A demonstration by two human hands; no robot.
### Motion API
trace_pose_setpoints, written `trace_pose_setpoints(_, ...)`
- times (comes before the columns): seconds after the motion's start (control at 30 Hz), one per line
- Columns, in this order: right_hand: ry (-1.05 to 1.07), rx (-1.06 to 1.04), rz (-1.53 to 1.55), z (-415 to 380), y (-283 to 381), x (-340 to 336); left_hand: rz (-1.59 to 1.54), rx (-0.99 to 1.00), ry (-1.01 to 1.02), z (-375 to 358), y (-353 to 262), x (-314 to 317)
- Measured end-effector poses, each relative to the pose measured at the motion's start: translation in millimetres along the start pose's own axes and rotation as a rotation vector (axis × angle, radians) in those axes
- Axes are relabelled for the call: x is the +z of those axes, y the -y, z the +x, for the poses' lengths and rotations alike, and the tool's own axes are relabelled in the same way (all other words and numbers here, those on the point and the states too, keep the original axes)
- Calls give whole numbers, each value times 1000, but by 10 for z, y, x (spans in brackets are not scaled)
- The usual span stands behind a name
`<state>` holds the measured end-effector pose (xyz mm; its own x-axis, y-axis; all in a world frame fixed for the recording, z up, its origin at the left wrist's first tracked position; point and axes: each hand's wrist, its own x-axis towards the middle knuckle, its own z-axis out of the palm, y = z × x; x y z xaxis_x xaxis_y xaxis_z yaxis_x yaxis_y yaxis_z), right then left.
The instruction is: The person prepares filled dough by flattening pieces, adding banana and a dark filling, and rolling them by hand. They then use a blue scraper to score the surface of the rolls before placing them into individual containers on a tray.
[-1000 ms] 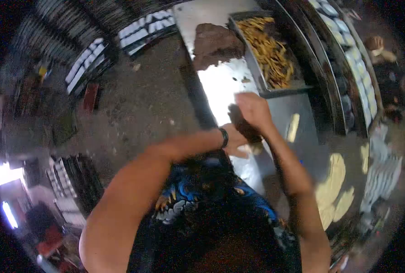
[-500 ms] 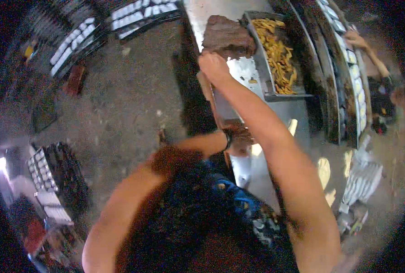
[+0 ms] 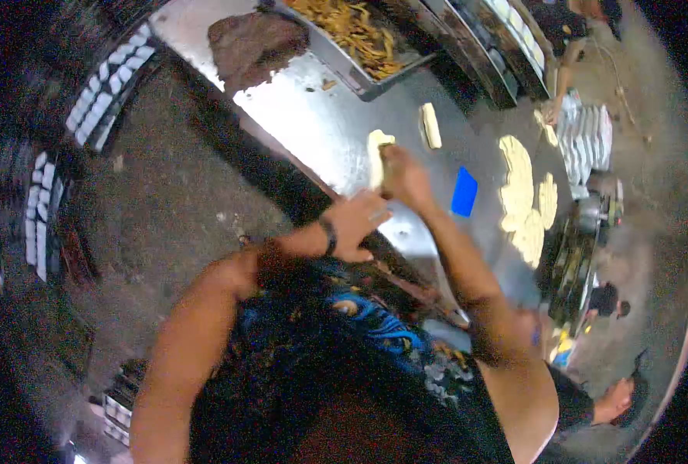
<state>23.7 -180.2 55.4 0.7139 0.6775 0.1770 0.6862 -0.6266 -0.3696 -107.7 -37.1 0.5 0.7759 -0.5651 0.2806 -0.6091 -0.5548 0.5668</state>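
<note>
A strip of pale dough (image 3: 375, 158) lies on the metal table in front of me. My right hand (image 3: 404, 179) is at its right side, fingers curled in against it; blur hides what they hold. Near the strip's lower end, by the table edge, my left hand (image 3: 353, 223) is open with its fingers stretched out. It wears a dark band at the wrist. Another short dough strip (image 3: 430, 126) lies apart, farther right. A mound of dark brown paste (image 3: 255, 48) sits at the far left of the table, with a small brown bit (image 3: 328, 83) near it.
A metal tray (image 3: 371, 94) of yellow-brown strips stands at the back. Larger dough pieces (image 3: 518, 185) and a bright blue flat shape (image 3: 464, 192) lie to the right. Another person's hand (image 3: 549, 112) is near stacked pale bars (image 3: 583, 139). Racks of white pieces (image 3: 112, 81) stand left.
My right hand has come back from the brown paste to the dough strip. My left hand is now stretched out near the table edge. The view has turned to the right.
</note>
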Motion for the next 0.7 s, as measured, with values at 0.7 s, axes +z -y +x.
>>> trace_pose_setpoints(0.7, -137, -56, 305, 2247, -879, -351, 236, -813, -605, 292, 1034, -769)
